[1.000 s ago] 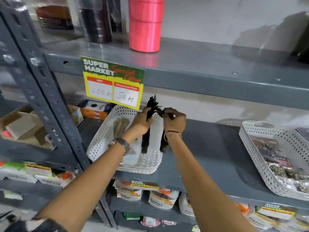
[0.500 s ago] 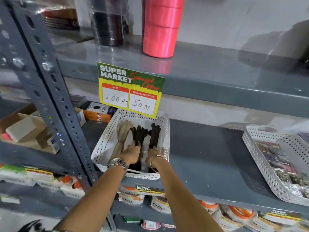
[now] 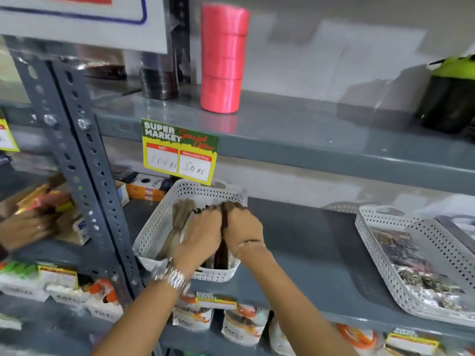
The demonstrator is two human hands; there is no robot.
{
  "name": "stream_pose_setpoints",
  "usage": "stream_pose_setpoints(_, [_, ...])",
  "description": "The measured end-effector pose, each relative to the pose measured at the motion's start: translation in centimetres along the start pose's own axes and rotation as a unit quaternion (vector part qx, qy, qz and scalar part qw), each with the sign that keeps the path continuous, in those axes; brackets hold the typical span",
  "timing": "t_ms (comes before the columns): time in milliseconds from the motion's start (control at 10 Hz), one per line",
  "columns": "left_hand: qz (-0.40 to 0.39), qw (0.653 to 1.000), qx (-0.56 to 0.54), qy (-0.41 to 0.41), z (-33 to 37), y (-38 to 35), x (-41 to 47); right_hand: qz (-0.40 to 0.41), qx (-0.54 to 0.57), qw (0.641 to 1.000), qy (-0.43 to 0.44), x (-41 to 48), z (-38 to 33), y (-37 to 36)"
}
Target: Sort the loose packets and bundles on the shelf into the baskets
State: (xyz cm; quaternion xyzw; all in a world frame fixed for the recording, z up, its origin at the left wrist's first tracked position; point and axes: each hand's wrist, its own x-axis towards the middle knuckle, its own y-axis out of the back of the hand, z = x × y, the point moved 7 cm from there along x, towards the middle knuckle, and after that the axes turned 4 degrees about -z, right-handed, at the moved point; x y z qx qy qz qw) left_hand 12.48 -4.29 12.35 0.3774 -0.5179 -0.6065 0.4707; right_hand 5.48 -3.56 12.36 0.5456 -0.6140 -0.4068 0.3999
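Note:
A white perforated basket (image 3: 156,227) stands on the grey middle shelf (image 3: 308,242). Inside it lie a tan bundle (image 3: 180,214) on the left and dark bundles (image 3: 222,250) to its right. My left hand (image 3: 200,235) and my right hand (image 3: 243,227) are side by side inside the basket, both pressed down on the dark bundles with fingers curled around them. A watch is on my left wrist, a thin bangle on my right. The hands hide most of the dark bundles.
A second white basket (image 3: 372,242) with shiny packets sits at the right of the shelf. A yellow price sign (image 3: 180,152) hangs just above the first basket. Pink rolls (image 3: 223,57) stand on the upper shelf. A grey upright post (image 3: 84,176) is at the left.
The dark bundles went from held up above the basket down into it. My hands have since slid further along them toward the basket's back, and the view has shifted upward.

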Motion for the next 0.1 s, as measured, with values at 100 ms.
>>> stream_pose_setpoints(100, [0.021, 0.996, 0.041, -0.082, 4.35, 6.99, -6.65, 0.081, -0.023, 0.995, 0.054, -7.30, -0.79, 9.26])
